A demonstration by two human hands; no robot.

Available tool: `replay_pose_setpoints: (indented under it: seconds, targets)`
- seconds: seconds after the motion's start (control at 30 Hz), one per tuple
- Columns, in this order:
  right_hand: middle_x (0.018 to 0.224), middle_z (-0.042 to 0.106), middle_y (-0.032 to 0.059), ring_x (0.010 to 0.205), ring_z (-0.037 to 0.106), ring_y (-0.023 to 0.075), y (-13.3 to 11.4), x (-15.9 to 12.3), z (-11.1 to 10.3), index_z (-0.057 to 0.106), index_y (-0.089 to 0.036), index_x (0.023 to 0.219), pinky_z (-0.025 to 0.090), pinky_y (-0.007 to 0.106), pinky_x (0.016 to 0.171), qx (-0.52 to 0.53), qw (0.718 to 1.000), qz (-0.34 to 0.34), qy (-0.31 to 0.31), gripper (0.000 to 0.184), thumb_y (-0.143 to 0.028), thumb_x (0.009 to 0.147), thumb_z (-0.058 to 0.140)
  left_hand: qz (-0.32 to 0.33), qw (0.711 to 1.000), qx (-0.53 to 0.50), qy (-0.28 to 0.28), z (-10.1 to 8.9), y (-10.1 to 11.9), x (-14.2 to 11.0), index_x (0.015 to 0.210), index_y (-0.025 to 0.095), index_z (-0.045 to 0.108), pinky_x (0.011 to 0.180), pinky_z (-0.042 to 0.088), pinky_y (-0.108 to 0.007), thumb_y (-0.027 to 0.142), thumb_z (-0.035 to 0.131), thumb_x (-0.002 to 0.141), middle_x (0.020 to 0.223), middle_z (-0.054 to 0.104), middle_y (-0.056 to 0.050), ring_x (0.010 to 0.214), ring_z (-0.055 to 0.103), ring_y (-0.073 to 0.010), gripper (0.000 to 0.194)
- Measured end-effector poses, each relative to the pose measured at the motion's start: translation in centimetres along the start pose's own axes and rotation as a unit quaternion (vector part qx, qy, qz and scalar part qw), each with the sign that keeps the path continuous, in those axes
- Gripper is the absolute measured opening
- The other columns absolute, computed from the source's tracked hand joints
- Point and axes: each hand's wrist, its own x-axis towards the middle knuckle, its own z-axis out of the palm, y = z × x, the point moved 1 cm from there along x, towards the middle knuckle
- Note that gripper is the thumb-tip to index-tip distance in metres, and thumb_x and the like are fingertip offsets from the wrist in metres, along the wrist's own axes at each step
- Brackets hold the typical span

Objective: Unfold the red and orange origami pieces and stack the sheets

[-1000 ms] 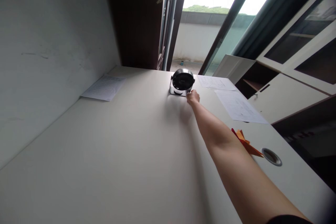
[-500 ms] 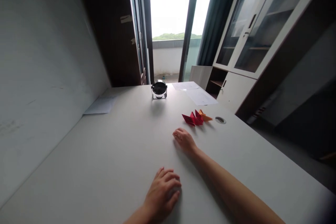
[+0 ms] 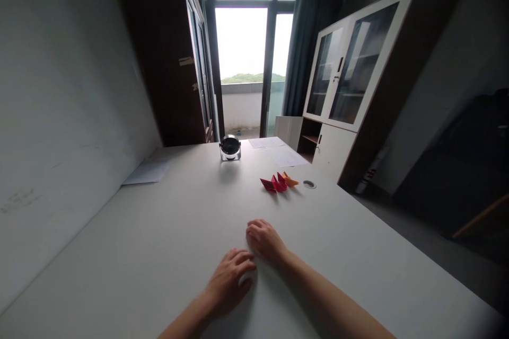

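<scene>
Left of the round black device (image 3: 230, 147) in its shiny bracket, a flat paper sheet (image 3: 147, 172) lies on the smooth white tabletop (image 3: 139, 254). On the device's near side, the person's left hand (image 3: 230, 277) rests with curled fingers, a gap at the thumb; beside it, the right hand (image 3: 264, 239) bends its fingers, grip hidden. Right of and nearer than the device, crisp red and orange folded papers (image 3: 280, 184) form a crosswise row, outer tips pointing left and right.

2 hands (image 3: 229, 279) (image 3: 265, 239) close together, fingers (image 3: 245, 265) curled
</scene>
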Motion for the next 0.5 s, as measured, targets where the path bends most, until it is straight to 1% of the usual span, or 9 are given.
replay_pose_setpoints:
  seconds: [0.13, 0.2, 0.27, 0.3, 0.37, 0.4, 0.43, 0.47, 0.5]
  targets:
    - [0.108, 0.071, 0.0040, 0.104, 0.064, 0.0243, 0.7, 0.8, -0.5, 0.070, -0.030, 0.090, 0.050, 0.040, 0.094, 0.070, 0.997, 0.044, 0.002, 0.021, -0.016, 0.080, 0.060, 0.009, 1.000, -0.020, 0.014, 0.1, -0.9, 1.0, 0.107, 0.027, 0.067, 0.117, 0.033, -0.044, 0.016, 0.062, 0.082, 0.127, 0.065, -0.003, 0.123, 0.054, -0.0218, 0.028]
    - [0.105, 0.071, 0.0052, 0.102, 0.064, 0.0253, 0.1, 1.0, -1.0, 0.070, -0.031, 0.087, 0.050, 0.041, 0.093, 0.111, 0.992, 0.059, -0.005, 0.018, -0.019, 0.080, 0.059, 0.019, 0.999, -0.028, 0.022, 0.1, -1.3, 1.6, 0.103, 0.025, 0.067, 0.116, 0.035, -0.042, 0.016, 0.062, 0.082, 0.122, 0.067, -0.004, 0.119, 0.057, -0.0213, 0.024]
    - [0.095, 0.072, 0.0058, 0.094, 0.065, 0.0246, -1.2, 0.1, -1.9, 0.070, -0.030, 0.085, 0.051, 0.041, 0.089, 0.154, 0.984, 0.084, -0.017, 0.014, -0.025, 0.083, 0.057, 0.031, 0.998, -0.042, 0.032, 0.1, -1.3, 2.0, 0.100, 0.023, 0.066, 0.115, 0.036, -0.041, 0.014, 0.059, 0.084, 0.112, 0.070, -0.005, 0.112, 0.061, -0.0200, 0.020]
    - [0.094, 0.071, 0.0063, 0.092, 0.065, 0.0242, -2.0, -0.8, -2.5, 0.070, -0.028, 0.086, 0.051, 0.040, 0.088, 0.180, 0.977, 0.106, -0.032, 0.015, -0.028, 0.085, 0.055, 0.035, 0.997, -0.051, 0.038, -0.1, -1.2, 2.1, 0.099, 0.023, 0.066, 0.114, 0.037, -0.041, 0.014, 0.057, 0.085, 0.108, 0.071, -0.005, 0.109, 0.062, -0.0193, 0.019]
    - [0.091, 0.070, 0.0070, 0.089, 0.065, 0.0245, -3.8, -3.9, -4.1, 0.070, -0.024, 0.088, 0.052, 0.039, 0.087, 0.240, 0.948, 0.195, -0.070, 0.023, -0.038, 0.090, 0.052, 0.040, 0.996, -0.067, 0.046, -0.3, -0.7, 2.1, 0.097, 0.024, 0.065, 0.112, 0.039, -0.041, 0.013, 0.052, 0.088, 0.103, 0.072, -0.004, 0.102, 0.064, -0.0180, 0.019]
    - [0.087, 0.069, 0.0064, 0.089, 0.065, 0.0256, -4.7, -6.0, -5.1, 0.069, -0.024, 0.086, 0.052, 0.040, 0.086, 0.269, 0.923, 0.256, -0.103, 0.026, -0.043, 0.091, 0.053, 0.040, 0.996, -0.075, 0.038, -0.5, -0.5, 1.8, 0.096, 0.024, 0.065, 0.110, 0.040, -0.042, 0.013, 0.051, 0.088, 0.102, 0.072, -0.003, 0.099, 0.064, -0.0179, 0.019]
    - [0.086, 0.069, 0.0055, 0.091, 0.066, 0.0274, -5.6, -8.3, -6.1, 0.069, -0.025, 0.083, 0.053, 0.041, 0.086, 0.297, 0.888, 0.308, -0.169, 0.027, -0.048, 0.090, 0.056, 0.035, 0.995, -0.083, 0.036, -0.7, -0.2, 1.4, 0.092, 0.024, 0.065, 0.104, 0.044, -0.041, 0.014, 0.050, 0.089, 0.099, 0.072, -0.003, 0.097, 0.064, -0.0187, 0.018]
    - [0.081, 0.068, 0.0052, 0.089, 0.066, 0.0293, -6.5, -10.7, -7.2, 0.068, -0.026, 0.078, 0.055, 0.042, 0.081, 0.303, 0.870, 0.331, -0.203, 0.027, -0.050, 0.087, 0.061, 0.027, 0.995, -0.096, 0.029, -0.9, 0.0, 0.7, 0.088, 0.023, 0.065, 0.097, 0.048, -0.039, 0.017, 0.050, 0.091, 0.098, 0.072, -0.004, 0.094, 0.063, -0.0199, 0.017]
    - [0.081, 0.068, 0.0054, 0.089, 0.067, 0.0309, -7.3, -13.0, -8.4, 0.068, -0.027, 0.077, 0.056, 0.043, 0.075, 0.305, 0.856, 0.349, -0.227, 0.025, -0.051, 0.085, 0.066, 0.018, 0.992, -0.122, 0.006, -1.1, 0.2, -0.3, 0.088, 0.024, 0.066, 0.093, 0.049, -0.039, 0.021, 0.051, 0.092, 0.098, 0.072, -0.005, 0.093, 0.063, -0.0209, 0.016]
